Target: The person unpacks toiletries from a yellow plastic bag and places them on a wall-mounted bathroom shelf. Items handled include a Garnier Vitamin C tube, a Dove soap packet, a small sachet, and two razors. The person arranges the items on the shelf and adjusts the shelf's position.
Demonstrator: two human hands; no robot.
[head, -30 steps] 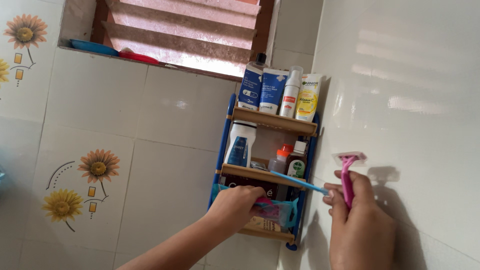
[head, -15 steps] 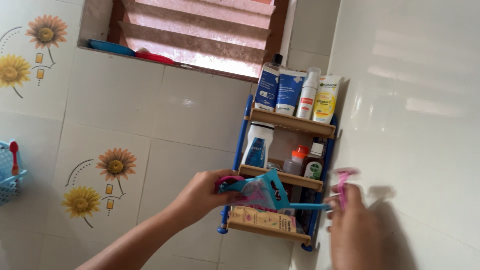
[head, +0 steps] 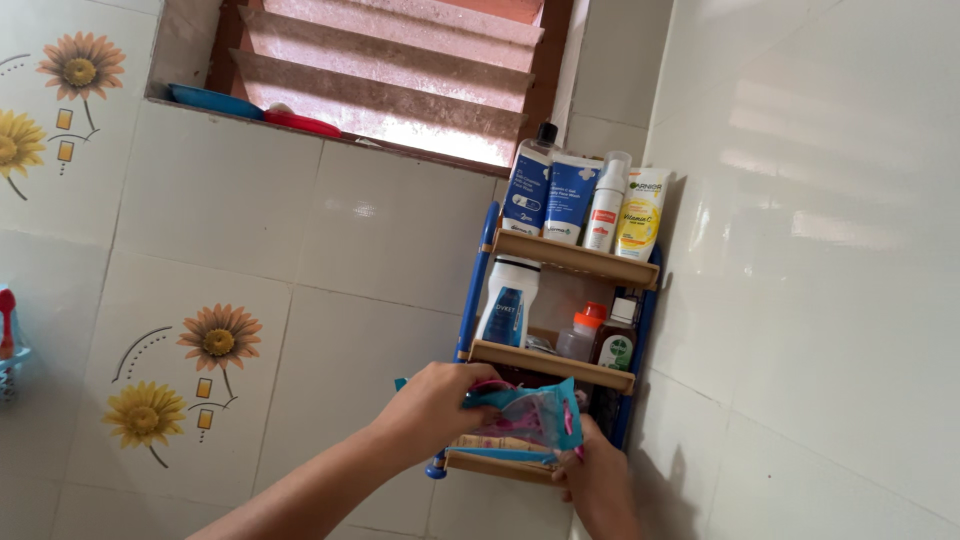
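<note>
Hands at the bottom tier of a corner shelf rack, both on a thin plastic razor pack.

Left hand (head: 432, 405) is closed on the left end of the razor pack (head: 530, 412), a blue-and-clear packet with pink razors showing through, held just in front of the lowest tier of the shelf rack (head: 552, 366). Right hand (head: 597, 480) comes up from below and touches the packet's right lower corner; how far its fingers curl cannot be made out. By the look of it the packet is light, crinkly and floppy, probably slick, so it likely handles best pinched at a sealed edge or end, not around the loose middle. Above it stand a white bottle (head: 505, 304), an orange-capped bottle (head: 581, 332) and a row of tubes (head: 588, 202).
</note>
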